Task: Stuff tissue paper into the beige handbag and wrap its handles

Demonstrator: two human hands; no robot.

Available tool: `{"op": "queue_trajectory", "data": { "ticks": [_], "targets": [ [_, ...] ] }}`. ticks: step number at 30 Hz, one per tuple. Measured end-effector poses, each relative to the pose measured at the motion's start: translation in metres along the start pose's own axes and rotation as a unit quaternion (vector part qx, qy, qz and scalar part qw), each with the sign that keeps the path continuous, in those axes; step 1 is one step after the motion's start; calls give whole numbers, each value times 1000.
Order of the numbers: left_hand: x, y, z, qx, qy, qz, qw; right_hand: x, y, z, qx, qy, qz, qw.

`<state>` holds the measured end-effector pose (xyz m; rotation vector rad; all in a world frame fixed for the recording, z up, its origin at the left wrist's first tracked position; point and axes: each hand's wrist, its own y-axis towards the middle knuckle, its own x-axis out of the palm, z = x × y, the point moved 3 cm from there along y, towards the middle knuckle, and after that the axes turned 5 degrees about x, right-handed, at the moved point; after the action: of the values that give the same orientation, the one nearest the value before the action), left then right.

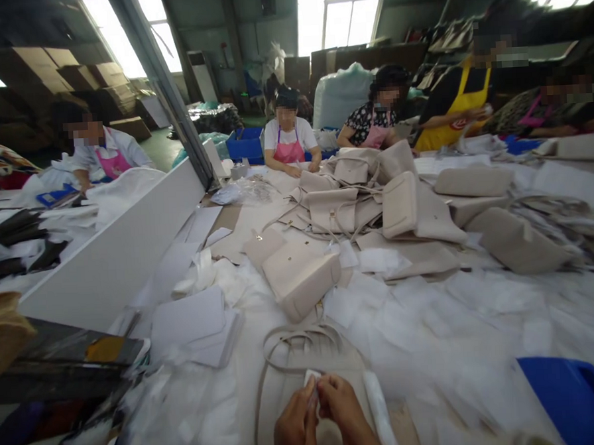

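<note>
Close together at the bottom centre, my left hand (296, 418) and my right hand (340, 401) are both closed around a small white piece (312, 376), perhaps paper or foam wrap; its kind is hard to make out. Under them lies a beige handbag (351, 360) with its looped strap (283, 336) spread over the top. A roll of white wrapping (379, 404) runs along the bag's right side. Just beyond it rests another beige bag (300, 275) with small gold fittings.
Beige bags (400, 204) are heaped at the table's middle. White card sheets (187, 321) are stacked at left, before a white partition (124, 251). Thin white wrapping sheets (432, 328) cover the right side, near a blue bin (569, 394). Several co-workers sit or stand across the table.
</note>
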<state>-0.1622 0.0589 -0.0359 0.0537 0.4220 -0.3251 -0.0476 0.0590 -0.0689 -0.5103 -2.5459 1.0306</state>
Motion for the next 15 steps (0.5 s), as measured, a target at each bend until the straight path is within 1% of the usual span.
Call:
{"op": "queue_trajectory", "data": {
  "ticks": [2,4,8,10,13,15],
  "targets": [
    [-3,-2,7,18,19,-25,999,-2,-7,-4,10,8,-5,1000],
    [-4,-2,9,29,34,-41,998,-6,-13,-7,21,24,-11,999],
    [0,-4,2,53,53,-65,995,-11,-23,-12,18,66,-33,997],
    [3,-6,-2,94,82,-73,989,-11,-26,-14,15,66,-41,997],
    [5,-9,-3,164,150,-71,972,-11,-26,-16,8,47,-46,998],
    [5,-11,-1,182,181,-74,964,-13,-25,-14,9,46,-53,997]
  ]
}}
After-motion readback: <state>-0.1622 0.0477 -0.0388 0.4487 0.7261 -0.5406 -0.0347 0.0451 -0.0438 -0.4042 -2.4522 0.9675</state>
